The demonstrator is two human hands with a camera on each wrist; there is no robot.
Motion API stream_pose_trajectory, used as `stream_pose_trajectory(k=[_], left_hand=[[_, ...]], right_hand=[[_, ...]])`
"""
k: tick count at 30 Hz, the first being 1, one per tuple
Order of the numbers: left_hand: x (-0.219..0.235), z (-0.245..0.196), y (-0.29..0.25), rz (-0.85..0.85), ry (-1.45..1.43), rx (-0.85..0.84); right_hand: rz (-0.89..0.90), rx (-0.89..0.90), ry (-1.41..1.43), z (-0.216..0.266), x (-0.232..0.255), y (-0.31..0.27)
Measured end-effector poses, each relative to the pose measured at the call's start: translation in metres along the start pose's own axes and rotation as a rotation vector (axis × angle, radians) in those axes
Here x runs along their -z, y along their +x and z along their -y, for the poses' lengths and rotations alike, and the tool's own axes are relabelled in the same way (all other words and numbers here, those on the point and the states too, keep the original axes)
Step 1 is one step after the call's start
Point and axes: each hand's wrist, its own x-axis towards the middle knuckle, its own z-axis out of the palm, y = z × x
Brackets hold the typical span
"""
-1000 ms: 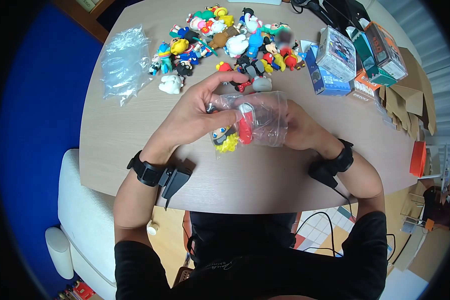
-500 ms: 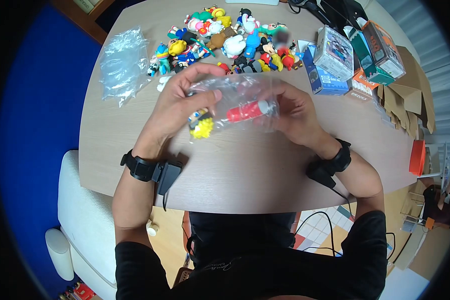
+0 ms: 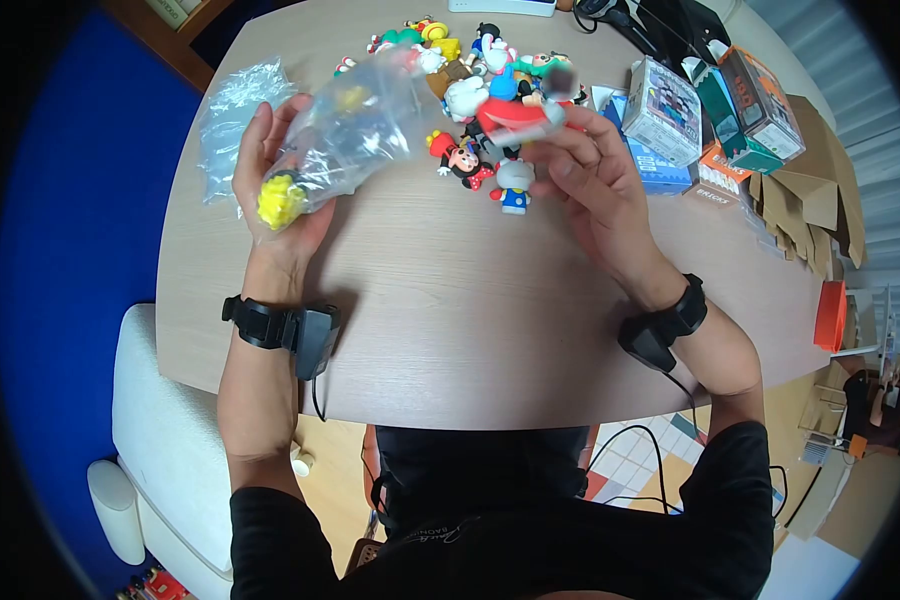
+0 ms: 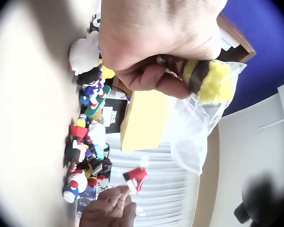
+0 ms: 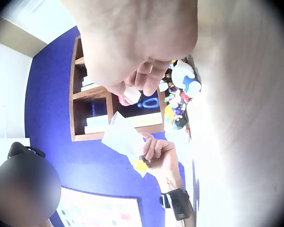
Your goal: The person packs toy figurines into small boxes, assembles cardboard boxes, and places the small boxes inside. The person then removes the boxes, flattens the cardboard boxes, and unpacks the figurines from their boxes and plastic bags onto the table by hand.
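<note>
My left hand (image 3: 255, 170) grips a clear plastic bag (image 3: 375, 125) by one end, raised over the left part of the table. Inside that end is a toy figure with spiky yellow hair (image 3: 281, 203); in the left wrist view the fingers curl round it through the plastic, beside the yellow hair (image 4: 213, 80). To the right, my right hand (image 3: 600, 195) pinches a red-and-white toy piece (image 3: 513, 117) at one end, held above the table near the toys. This piece (image 4: 136, 178) also shows beyond the fingertips in the left wrist view.
Many small toy figures (image 3: 465, 100) crowd the back of the table, with a Minnie Mouse figure (image 3: 462, 160) and a Hello Kitty figure (image 3: 513, 188) in front. Another clear bag (image 3: 225, 130) lies at left. Boxes (image 3: 667, 112) and torn cardboard (image 3: 815, 185) fill the right.
The red-and-white piece has come out of the bag into my right hand. Both hands have drawn apart, the left moving leftward with the bag.
</note>
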Motion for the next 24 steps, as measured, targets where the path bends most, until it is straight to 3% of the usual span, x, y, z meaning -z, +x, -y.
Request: stream_pose_trajectory(k=[1,2,3,5,7,10,13,17,19,23,24], left_hand=[[0.001,0.002,0.000,0.027,0.003,0.027],[0.001,0.003,-0.001,0.056,0.007,0.053],[0.000,0.004,-0.003,0.056,0.008,0.054],[-0.006,0.007,-0.009,0.242,0.084,0.117],[-0.011,0.012,-0.015,0.233,0.163,0.120],[-0.010,0.023,-0.017,0.359,0.578,-0.030],[-0.019,0.021,-0.030,0.431,0.589,0.009],[-0.025,0.022,-0.036,0.461,0.597,0.003],[-0.028,0.022,-0.040,0.465,0.584,0.018],[-0.041,0.030,-0.053,0.398,0.697,-0.022],[-0.039,0.031,-0.053,0.405,0.740,0.023]], right_hand=[[-0.114,0.000,0.091,0.000,-0.006,0.001],[-0.114,0.000,0.092,-0.002,-0.005,-0.001],[-0.039,-0.010,0.016,-0.006,-0.003,-0.003],[0.033,-0.018,-0.060,-0.008,0.003,-0.007],[0.247,-0.043,-0.159,-0.007,0.010,-0.009],[0.281,0.043,-0.170,-0.015,0.017,-0.010],[0.334,0.118,-0.203,-0.022,0.021,-0.009],[0.387,0.045,-0.304,-0.013,0.012,-0.015],[0.470,-0.323,-0.346,-0.008,0.010,-0.016],[0.501,-0.249,-0.352,-0.012,-0.001,-0.020],[0.516,-0.151,-0.479,-0.013,0.000,-0.020]])
